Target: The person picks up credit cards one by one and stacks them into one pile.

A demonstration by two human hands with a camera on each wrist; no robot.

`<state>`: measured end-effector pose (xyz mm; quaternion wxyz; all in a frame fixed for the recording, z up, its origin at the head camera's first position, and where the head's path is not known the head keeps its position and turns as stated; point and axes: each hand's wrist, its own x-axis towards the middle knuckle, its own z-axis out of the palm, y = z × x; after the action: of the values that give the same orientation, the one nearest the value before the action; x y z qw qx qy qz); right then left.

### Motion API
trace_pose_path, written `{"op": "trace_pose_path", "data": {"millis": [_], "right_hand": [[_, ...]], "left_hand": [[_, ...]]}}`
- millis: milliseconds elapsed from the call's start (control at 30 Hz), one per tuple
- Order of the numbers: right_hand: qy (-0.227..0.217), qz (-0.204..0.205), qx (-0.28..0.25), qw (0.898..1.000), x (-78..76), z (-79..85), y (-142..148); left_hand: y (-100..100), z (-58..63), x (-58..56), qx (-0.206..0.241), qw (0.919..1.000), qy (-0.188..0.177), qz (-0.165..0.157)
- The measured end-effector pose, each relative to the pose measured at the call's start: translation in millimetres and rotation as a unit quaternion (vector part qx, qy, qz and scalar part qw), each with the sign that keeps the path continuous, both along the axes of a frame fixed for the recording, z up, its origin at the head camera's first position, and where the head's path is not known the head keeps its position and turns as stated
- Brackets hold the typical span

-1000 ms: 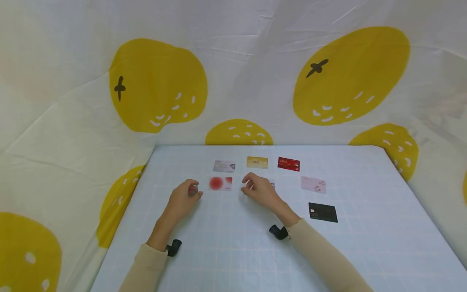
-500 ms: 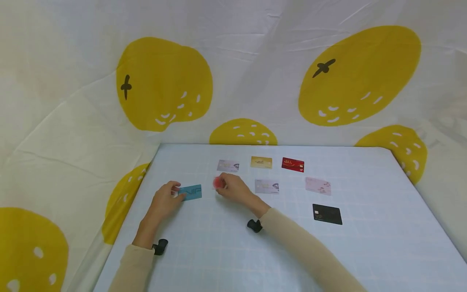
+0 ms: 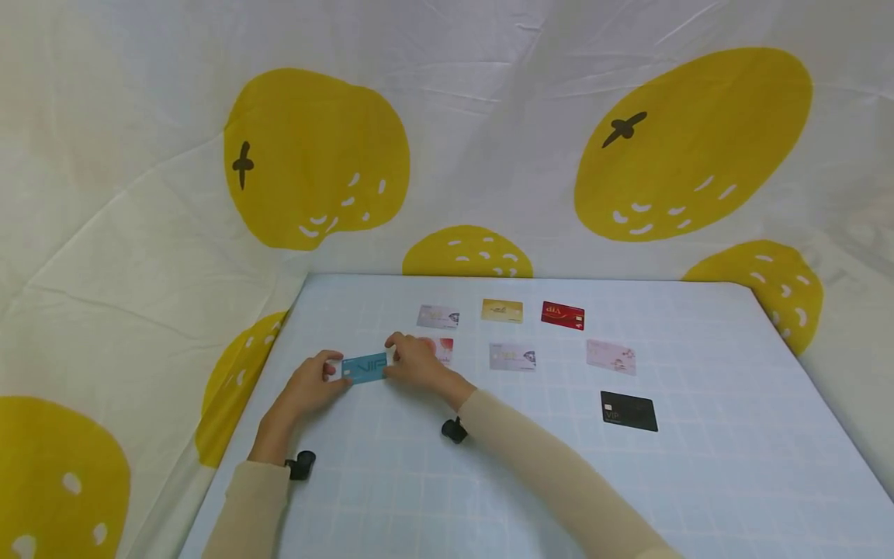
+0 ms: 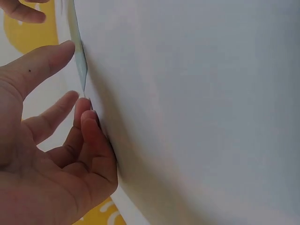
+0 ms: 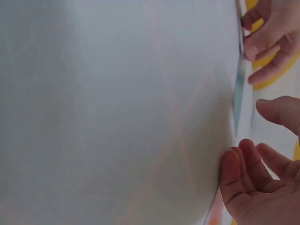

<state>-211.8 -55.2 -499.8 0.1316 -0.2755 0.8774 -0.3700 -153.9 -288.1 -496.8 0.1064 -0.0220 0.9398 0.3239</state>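
Observation:
A teal VIP card (image 3: 365,369) lies at the left of the table, between my two hands. My left hand (image 3: 312,382) holds its left end, thumb at the near corner and fingers at the far one. At the right end is my right hand (image 3: 417,362), its thumb and fingers spread about the edge; firm contact cannot be made out. The right hand partly covers a white card with red circles (image 3: 445,351). Edge-on, the teal card (image 4: 80,61) appears beside the left thumb in the left wrist view. In the right wrist view, the right thumb (image 5: 272,111) stands apart from the fingers.
A silver card (image 3: 438,317), a gold card (image 3: 502,311) and a red VIP card (image 3: 563,315) lie along the back. Nearer are another silver card (image 3: 513,357), a pink floral card (image 3: 611,356) and a black VIP card (image 3: 629,411). A fruit-print cloth (image 3: 489,155) hangs behind the table.
The teal card came down flat from my left hand. My right hand moved left from the second silver card, touched the red-circle card, then reached the teal card's right end.

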Motion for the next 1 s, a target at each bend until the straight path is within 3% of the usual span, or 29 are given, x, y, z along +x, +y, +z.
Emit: {"op": "trace_pose_path", "data": {"millis": [533, 767, 1000], "right_hand": [[0.024, -0.020, 0.086, 0.996, 2.9, -7.3, -13], [0.009, -0.018, 0.087, 0.996, 4.1, -5.3, -14], [0.005, -0.008, 0.076, 0.997, 4.6, -4.0, -13]], "left_hand": [[-4, -0.1, -6.2, 0.015, 0.9994, -0.007, -0.031], [-5, -1.7, -6.9, 0.017, 0.9994, -0.023, -0.019], [-6, -1.8, -7.1, 0.019, 0.9995, -0.018, -0.020]]}}
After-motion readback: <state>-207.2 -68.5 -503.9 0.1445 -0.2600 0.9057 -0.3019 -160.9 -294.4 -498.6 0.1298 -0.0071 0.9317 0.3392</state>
